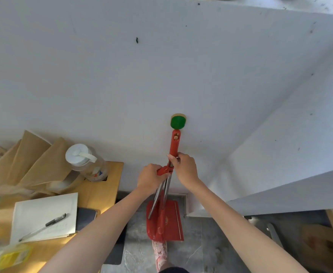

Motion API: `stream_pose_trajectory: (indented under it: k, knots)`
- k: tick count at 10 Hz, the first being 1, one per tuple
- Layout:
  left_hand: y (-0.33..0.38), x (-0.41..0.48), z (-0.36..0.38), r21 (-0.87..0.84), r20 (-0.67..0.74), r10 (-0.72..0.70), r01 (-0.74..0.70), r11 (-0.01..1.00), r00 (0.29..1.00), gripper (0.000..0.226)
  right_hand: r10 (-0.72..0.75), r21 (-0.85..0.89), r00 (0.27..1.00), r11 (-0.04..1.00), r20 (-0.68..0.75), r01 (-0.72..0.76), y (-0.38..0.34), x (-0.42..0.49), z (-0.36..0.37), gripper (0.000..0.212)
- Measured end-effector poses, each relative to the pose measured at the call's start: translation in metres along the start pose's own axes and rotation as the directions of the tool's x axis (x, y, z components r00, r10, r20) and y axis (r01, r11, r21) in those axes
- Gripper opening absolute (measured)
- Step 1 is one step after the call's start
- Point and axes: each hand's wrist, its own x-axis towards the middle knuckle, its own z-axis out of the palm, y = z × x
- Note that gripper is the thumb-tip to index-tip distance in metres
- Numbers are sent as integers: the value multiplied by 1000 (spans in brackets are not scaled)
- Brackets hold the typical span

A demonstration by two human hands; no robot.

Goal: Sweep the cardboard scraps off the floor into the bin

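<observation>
Two hands are up at the white wall (pixel 122 75), both on red handles; we note the scene left to right. At far left a wooden desk (pixel 110 186) carries brown paper bags (pixel 33 164), a clear bottle (pixel 86 162) with a white lid, a white notepad (pixel 45 215) with a pen (pixel 43 226) lying on it, and a dark phone (pixel 85 217) just beside the pad; a yellow packet (pixel 9 257) sits at the near corner. Our left hand (pixel 151 179) is closed around the red grip of a metal shaft, which we take to be the broom handle (pixel 164 170); the shaft runs down toward the floor (pixel 201 243). Below it the red dustpan (pixel 167 221) stands against the wall base, its pan face toward us; a red part lies over the pan, and we cannot tell whether it is the broom head. Our right hand (pixel 185 168) is closed around the upright red dustpan handle (pixel 174 144); its top sits just under a green hook (pixel 178 122) stuck on the wall, and we cannot tell whether it hangs from it. A pink shoe (pixel 160 253) stands on the grey floor just below the pan. No cardboard scraps or bin can be made out in view; a white ledge (pixel 290 174) fills the right side.
</observation>
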Motion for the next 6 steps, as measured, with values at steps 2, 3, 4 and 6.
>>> stream_pose_trajectory:
  k: [2,3,4,6]
  knots:
    - [-9,5,7,29,32,-12,11,999,999,34,18,-46,1000,999,-26,-19,7,-4,8,39]
    - [-4,3,3,110,53,10,-15,994,999,31,29,-54,999,998,-36,-31,3,-6,7,40]
    - [1,-1,-1,282,91,22,-47,958,996,32,49,-69,999,996,-3,-49,5,-4,7,43]
    - [14,-36,-11,569,34,129,-126,813,991,57,91,-179,996,980,25,-85,4,-38,2,62]
